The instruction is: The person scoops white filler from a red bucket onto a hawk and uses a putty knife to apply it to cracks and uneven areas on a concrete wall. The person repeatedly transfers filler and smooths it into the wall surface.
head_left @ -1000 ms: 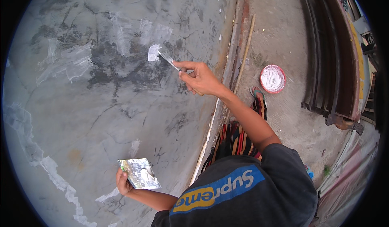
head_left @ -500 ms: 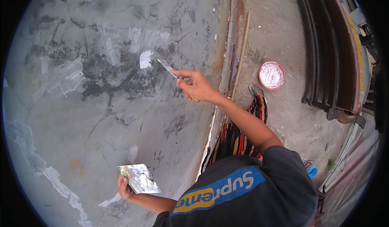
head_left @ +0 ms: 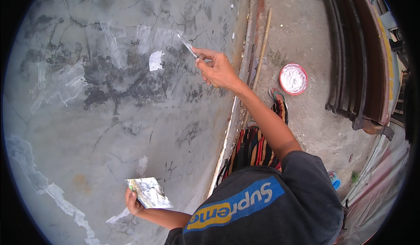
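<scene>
My right hand [head_left: 217, 71] is closed round the handle of a putty knife [head_left: 187, 45], its narrow blade angled up and left. The tip is at the right end of a pale smear on the cracked grey wall [head_left: 105, 157]; whether it touches, I cannot tell. Just left of and below the blade is a small, bright white putty patch [head_left: 155, 61]. My left hand [head_left: 133, 203], nearer my body, grips the edge of a thin, shiny square plate [head_left: 150, 193]. Greyish-white stuff appears on the plate, partly lost in its reflections.
A red-rimmed tub of white paste [head_left: 293, 79] stands on the concrete ground to the right. Along the wall's foot lies a long wooden stick [head_left: 262, 48]. Dark curved metal rails [head_left: 350, 57] stand farther right, above a pale sheet [head_left: 376, 188]. My sandalled foot is beside the tub.
My right hand and the putty knife have moved up the picture and slightly right, from beside the white patch to the smear above it. My left hand and plate have barely moved.
</scene>
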`<action>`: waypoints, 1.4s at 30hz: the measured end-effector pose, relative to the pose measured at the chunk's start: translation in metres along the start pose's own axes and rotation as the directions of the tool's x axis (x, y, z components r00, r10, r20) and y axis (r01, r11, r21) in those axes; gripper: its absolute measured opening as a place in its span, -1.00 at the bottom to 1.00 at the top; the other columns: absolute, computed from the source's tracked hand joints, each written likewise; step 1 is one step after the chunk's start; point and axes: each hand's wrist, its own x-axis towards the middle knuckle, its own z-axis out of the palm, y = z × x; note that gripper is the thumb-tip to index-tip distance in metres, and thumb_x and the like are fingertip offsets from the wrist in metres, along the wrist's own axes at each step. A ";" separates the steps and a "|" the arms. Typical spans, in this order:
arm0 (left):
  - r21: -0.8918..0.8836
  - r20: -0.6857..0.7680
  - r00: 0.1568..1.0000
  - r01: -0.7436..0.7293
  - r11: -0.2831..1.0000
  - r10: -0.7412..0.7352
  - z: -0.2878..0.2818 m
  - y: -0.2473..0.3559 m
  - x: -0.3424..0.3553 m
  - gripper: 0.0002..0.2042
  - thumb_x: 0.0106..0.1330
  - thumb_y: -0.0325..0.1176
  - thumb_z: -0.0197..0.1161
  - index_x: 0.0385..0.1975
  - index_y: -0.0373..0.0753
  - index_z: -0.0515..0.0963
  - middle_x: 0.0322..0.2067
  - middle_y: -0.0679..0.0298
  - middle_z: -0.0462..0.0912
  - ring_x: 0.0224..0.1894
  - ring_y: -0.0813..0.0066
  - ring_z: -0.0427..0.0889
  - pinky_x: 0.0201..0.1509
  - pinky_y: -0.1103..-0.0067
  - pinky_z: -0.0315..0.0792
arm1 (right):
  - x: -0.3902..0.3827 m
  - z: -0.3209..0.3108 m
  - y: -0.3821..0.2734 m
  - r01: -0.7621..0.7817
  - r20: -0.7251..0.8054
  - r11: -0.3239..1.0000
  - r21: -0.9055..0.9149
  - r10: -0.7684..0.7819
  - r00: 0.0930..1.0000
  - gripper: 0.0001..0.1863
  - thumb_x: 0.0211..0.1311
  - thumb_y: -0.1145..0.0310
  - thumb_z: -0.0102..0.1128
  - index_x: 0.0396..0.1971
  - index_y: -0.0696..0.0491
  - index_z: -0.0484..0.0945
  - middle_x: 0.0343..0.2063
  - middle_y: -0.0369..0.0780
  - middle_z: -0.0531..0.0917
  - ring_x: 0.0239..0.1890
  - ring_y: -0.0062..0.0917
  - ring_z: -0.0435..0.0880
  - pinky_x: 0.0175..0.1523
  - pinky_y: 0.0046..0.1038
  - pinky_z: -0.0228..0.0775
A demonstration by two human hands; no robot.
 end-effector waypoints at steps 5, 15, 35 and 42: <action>0.016 -0.017 1.000 -0.019 1.000 0.019 -0.005 -0.002 0.008 -0.51 0.17 -0.25 0.20 -0.04 -0.58 0.43 -0.19 -0.04 0.63 -0.19 0.25 0.64 -0.02 0.45 0.47 | 0.005 0.041 0.017 0.079 -0.053 0.997 0.015 -0.078 0.996 -0.55 0.35 0.41 0.05 0.23 0.14 0.38 -0.46 -0.32 0.52 -0.65 -0.74 0.47 -0.65 -0.59 0.38; -0.019 -0.009 0.999 -0.038 0.999 0.037 -0.003 0.000 0.008 -0.52 0.16 -0.28 0.19 -0.04 -0.58 0.43 -0.17 -0.06 0.62 -0.17 0.22 0.64 0.00 0.44 0.47 | 0.008 0.037 0.018 0.086 -0.102 0.990 0.111 -0.075 0.992 -0.56 0.36 0.40 0.07 0.22 0.11 0.39 -0.47 -0.34 0.50 -0.65 -0.73 0.46 -0.62 -0.58 0.39; -0.048 -0.026 0.999 -0.035 0.998 0.033 -0.001 -0.005 0.000 -0.50 0.16 -0.25 0.20 -0.04 -0.59 0.42 -0.18 -0.04 0.62 -0.18 0.24 0.64 -0.01 0.44 0.47 | -0.021 0.010 0.012 -0.063 0.095 0.996 0.068 0.057 0.994 -0.54 0.28 0.45 0.06 0.19 0.17 0.41 -0.43 -0.24 0.56 -0.68 -0.67 0.51 -0.65 -0.55 0.36; 0.013 -0.007 1.000 -0.017 1.000 0.017 -0.010 0.000 0.006 -0.53 0.17 -0.26 0.20 -0.07 -0.56 0.45 -0.18 -0.02 0.63 -0.19 0.26 0.64 -0.01 0.46 0.46 | 0.017 0.014 0.016 0.014 -0.058 0.997 0.081 -0.009 0.998 -0.59 0.33 0.48 0.03 0.17 0.17 0.43 -0.39 -0.25 0.53 -0.69 -0.72 0.48 -0.68 -0.59 0.37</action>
